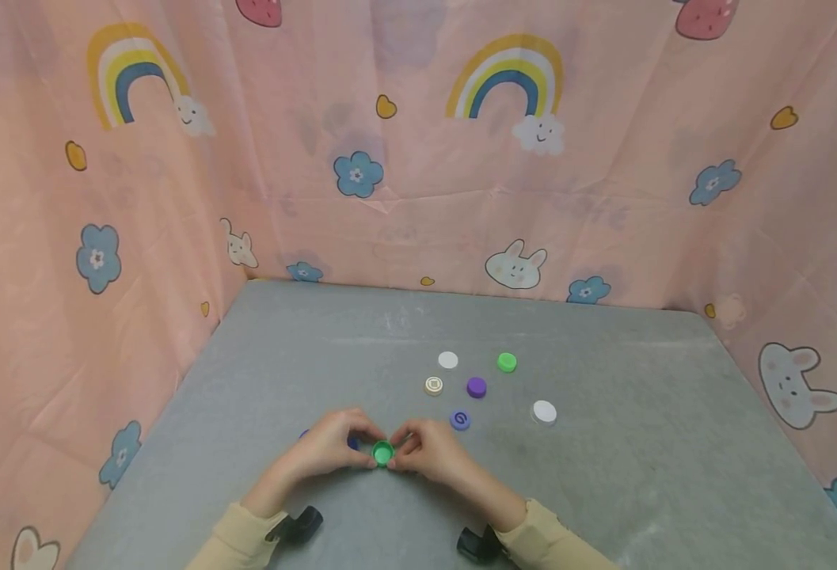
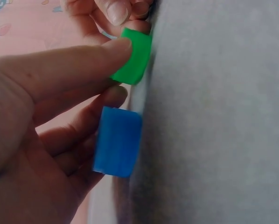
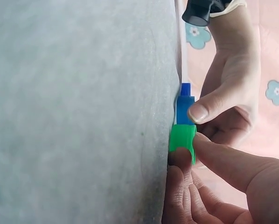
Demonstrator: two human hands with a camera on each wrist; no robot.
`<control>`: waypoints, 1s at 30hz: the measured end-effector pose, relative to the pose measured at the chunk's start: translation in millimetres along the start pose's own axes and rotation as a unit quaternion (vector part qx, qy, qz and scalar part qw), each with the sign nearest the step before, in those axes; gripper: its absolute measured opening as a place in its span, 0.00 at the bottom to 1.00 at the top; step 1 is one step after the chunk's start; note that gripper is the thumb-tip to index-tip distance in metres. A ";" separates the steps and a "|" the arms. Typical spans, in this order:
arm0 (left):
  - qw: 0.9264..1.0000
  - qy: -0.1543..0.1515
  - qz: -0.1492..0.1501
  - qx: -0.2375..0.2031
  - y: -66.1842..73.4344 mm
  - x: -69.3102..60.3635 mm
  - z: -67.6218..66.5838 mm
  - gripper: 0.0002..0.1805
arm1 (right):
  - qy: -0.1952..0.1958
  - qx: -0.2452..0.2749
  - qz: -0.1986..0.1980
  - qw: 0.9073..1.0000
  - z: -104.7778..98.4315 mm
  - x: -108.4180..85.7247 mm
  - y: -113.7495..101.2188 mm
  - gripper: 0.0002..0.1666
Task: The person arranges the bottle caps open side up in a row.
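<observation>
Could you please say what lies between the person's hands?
In the head view, a green cap is held between the left hand and the right hand.

The held green cap (image 1: 383,454) looks like smooth plastic, the grey tabletop (image 1: 646,443) matt, the pink curtain (image 1: 428,170) creased cloth.

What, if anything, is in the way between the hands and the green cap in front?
Nothing visible: the left hand and right hand both have fingertips on the green cap. A blue cap stands close by, within the left hand's curve, but it doesn't separate those fingertips from the green one.
</observation>
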State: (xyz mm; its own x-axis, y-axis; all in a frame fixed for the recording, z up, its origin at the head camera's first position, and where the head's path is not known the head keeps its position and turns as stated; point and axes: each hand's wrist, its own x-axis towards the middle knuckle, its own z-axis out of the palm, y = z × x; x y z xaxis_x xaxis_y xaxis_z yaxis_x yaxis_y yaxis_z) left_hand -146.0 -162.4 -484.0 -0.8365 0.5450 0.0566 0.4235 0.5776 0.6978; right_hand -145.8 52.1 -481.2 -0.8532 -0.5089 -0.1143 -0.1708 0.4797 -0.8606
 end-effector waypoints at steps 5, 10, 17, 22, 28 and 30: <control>1.000 -0.018 -0.009 0.011 4.6 6.2 -1.7 0.18 | 0.006 0.012 -0.001 1.000 -4.1 0.5 4.6 0.14; 1.000 -0.009 -0.004 0.002 10.5 20.7 -2.7 0.18 | 0.036 -0.006 -0.007 0.999 -13.0 0.5 7.5 0.13; 1.000 0.008 -0.010 -0.006 16.8 42.1 -0.7 0.15 | 0.066 0.000 -0.004 0.998 -26.5 2.3 9.7 0.15; 1.000 0.016 -0.015 -0.019 20.4 56.4 -0.5 0.15 | 0.092 0.028 0.000 0.995 -39.6 7.0 13.9 0.16; 0.999 0.020 -0.027 -0.020 25.6 73.1 4.6 0.15 | 0.139 0.016 0.013 0.990 -55.7 7.0 20.5 0.16; 0.999 0.023 -0.027 -0.021 26.9 78.4 8.1 0.15 | 0.148 0.013 0.023 0.989 -59.9 5.7 22.1 0.16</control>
State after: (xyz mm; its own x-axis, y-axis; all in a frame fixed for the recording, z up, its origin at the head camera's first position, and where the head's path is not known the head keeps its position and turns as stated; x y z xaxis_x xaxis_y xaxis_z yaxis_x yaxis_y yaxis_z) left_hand -197.3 -99.2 -466.5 -0.8737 0.4838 0.0504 0.3625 0.5786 0.7307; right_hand -184.0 102.5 -471.1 -0.9674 -0.2532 -0.0073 -0.1185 0.4780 -0.8703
